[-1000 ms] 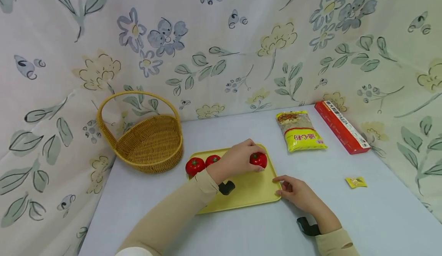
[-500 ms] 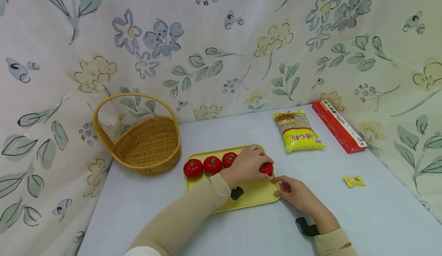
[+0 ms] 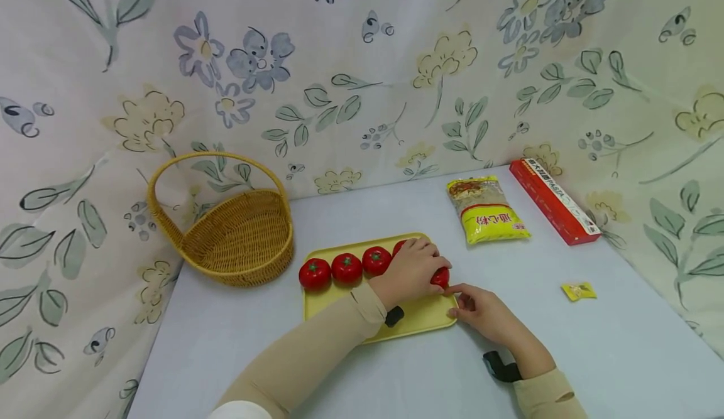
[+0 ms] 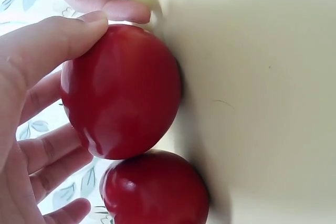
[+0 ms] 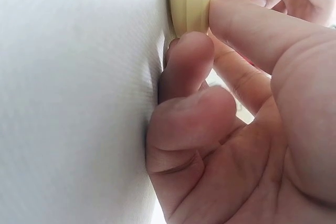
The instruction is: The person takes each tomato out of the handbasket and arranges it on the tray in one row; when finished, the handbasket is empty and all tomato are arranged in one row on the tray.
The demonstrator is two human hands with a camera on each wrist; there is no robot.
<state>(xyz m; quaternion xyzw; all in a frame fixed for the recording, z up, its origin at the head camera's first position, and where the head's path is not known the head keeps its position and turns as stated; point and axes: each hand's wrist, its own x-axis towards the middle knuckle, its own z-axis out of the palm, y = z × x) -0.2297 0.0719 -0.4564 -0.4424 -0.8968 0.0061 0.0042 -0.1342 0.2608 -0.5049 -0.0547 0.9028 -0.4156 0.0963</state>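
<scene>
A row of red tomatoes (image 3: 347,269) lies along the far side of a yellow tray (image 3: 421,326). At the row's right end, my left hand (image 3: 411,269) grips a tomato (image 4: 123,93), its thumb on one side and fingers behind. That tomato rests on the tray against a neighbouring tomato (image 4: 157,190), which the hand partly covers in the head view. My right hand (image 3: 488,316) pinches the tray's right rim (image 5: 190,3) between thumb and fingers, its lower fingers curled near the tabletop. The fingertips of both hands come close together at the held tomato.
A wicker basket (image 3: 240,237) with a tall handle stands left of the tray. Behind, to the right, lie a yellow bag of pasta (image 3: 488,210) and a red pasta box (image 3: 554,202). A small yellow packet (image 3: 579,291) lies on the white table (image 3: 271,356) at right.
My left hand has moved right and nearer with the tomato, to the tray's right rim, uncovering more of the row behind it. My right hand keeps its hold on the rim.
</scene>
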